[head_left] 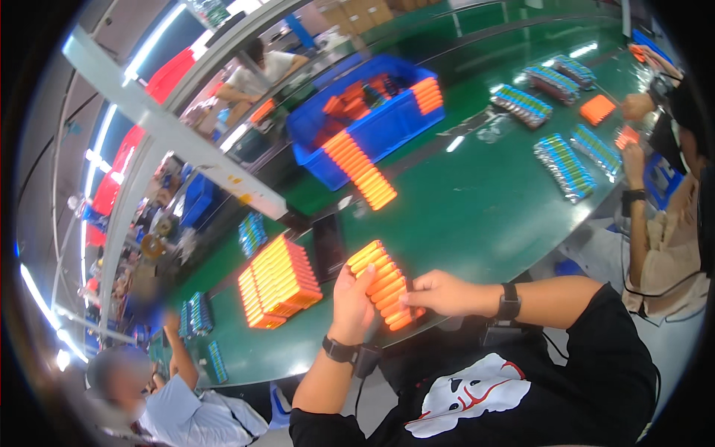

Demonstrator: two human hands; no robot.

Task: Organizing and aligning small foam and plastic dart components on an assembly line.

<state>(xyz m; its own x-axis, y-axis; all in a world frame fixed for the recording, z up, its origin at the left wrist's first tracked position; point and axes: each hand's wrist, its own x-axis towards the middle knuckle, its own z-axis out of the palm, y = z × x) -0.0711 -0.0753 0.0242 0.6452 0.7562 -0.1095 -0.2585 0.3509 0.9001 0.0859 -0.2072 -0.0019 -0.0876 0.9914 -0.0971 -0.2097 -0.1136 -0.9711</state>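
My left hand (351,299) grips a flat pack of orange tubes (386,281), the tubes lying side by side in a row, with the thumb across its near face. At the pack's right edge my right hand (445,293) pinches it between thumb and fingers. The pack is tilted above the table's near edge. To the left, a stacked block of the same orange tubes (277,283) stands on the green table (454,216). Another row of orange tubes (360,170) leans from the rim of a blue bin down onto the table.
The blue bin (387,141) holds more orange pieces. A dark flat object (328,237) lies beside the stacked block. Clear-wrapped blue-green bundles (564,165) sit at the right near a co-worker's hands (634,160). A second person (175,398) sits at the left. A white post (223,179) crosses the left.
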